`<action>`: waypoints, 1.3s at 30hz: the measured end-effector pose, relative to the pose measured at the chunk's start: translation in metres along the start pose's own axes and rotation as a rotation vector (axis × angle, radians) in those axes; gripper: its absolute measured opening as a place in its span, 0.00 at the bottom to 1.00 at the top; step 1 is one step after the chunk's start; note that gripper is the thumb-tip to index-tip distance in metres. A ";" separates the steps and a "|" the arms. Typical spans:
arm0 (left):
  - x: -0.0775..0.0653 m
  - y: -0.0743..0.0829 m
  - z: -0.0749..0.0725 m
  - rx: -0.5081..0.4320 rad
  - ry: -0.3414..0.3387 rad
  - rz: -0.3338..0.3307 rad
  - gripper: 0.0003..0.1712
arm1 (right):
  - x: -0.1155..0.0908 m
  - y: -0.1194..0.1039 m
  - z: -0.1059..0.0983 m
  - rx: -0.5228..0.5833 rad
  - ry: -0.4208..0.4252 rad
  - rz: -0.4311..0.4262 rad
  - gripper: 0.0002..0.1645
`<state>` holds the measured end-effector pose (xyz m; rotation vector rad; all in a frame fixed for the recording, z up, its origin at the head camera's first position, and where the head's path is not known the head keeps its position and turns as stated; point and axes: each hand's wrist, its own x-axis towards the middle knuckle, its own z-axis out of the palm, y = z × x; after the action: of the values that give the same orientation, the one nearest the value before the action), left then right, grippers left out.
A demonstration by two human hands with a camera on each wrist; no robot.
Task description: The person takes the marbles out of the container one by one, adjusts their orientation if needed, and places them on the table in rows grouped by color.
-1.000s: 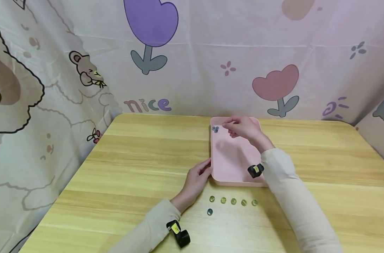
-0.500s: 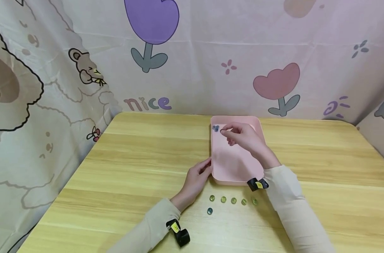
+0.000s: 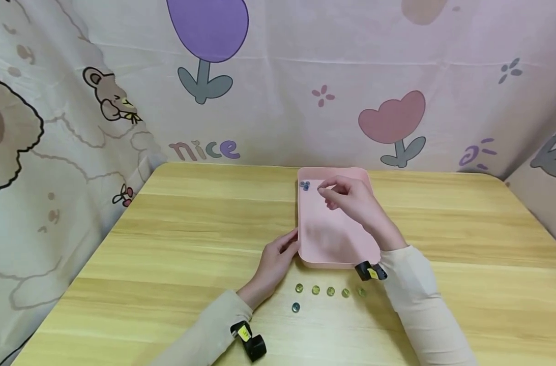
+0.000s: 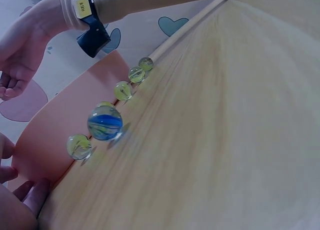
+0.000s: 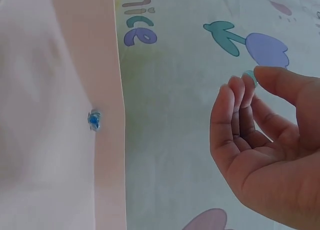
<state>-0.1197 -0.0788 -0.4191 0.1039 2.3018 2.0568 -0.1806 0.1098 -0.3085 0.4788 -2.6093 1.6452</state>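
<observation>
My right hand (image 3: 353, 203) is above the pink tray (image 3: 332, 249), pinching a small glass marble (image 5: 250, 77) between thumb and fingertips; the fingers cover most of it. Several blue marbles (image 3: 305, 186) lie together in the tray's far left corner. At the tray's left side, my left hand (image 3: 273, 264) touches the outer wall with its fingers and thumb extended. On the table in front of the tray is a row of several yellow-green marbles (image 3: 330, 291). A single blue-striped marble (image 4: 105, 122) sits nearer to me than that row.
The wooden table (image 3: 204, 229) extends to both sides of the tray. A printed cloth (image 3: 278, 101) hangs behind the table's far edge. Each sleeve carries a black wrist camera (image 3: 371, 272).
My right hand has drawn slightly toward me over the tray, still pinching the marble. The left hand stays at the tray wall. The head view has shifted a little.
</observation>
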 end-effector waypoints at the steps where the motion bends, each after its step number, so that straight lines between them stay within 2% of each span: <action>1: 0.000 0.000 0.000 -0.002 0.001 0.002 0.23 | 0.000 0.000 0.000 -0.004 0.010 -0.011 0.11; 7: 0.000 0.000 -0.001 -0.004 0.011 -0.005 0.22 | 0.000 0.002 0.000 0.014 0.067 -0.108 0.09; 14: -0.001 -0.001 -0.001 -0.014 0.003 0.009 0.22 | -0.003 0.001 0.003 0.034 0.119 -0.106 0.10; 17: -0.001 -0.001 -0.002 -0.012 0.010 0.010 0.22 | -0.004 -0.001 0.005 0.031 0.112 -0.102 0.10; 24: -0.002 -0.002 0.000 -0.010 0.009 0.005 0.22 | -0.011 -0.005 0.009 -0.054 0.074 -0.056 0.09; 32: -0.004 -0.005 0.000 -0.031 0.011 0.025 0.22 | -0.021 -0.008 0.023 -0.083 -0.006 -0.024 0.08; 39: -0.005 -0.004 -0.001 -0.040 -0.004 0.053 0.23 | -0.028 -0.013 0.029 -0.104 -0.034 -0.046 0.08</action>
<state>-0.1149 -0.0807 -0.4228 0.1684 2.2785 2.1244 -0.1463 0.0859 -0.3147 0.5620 -2.6698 1.4921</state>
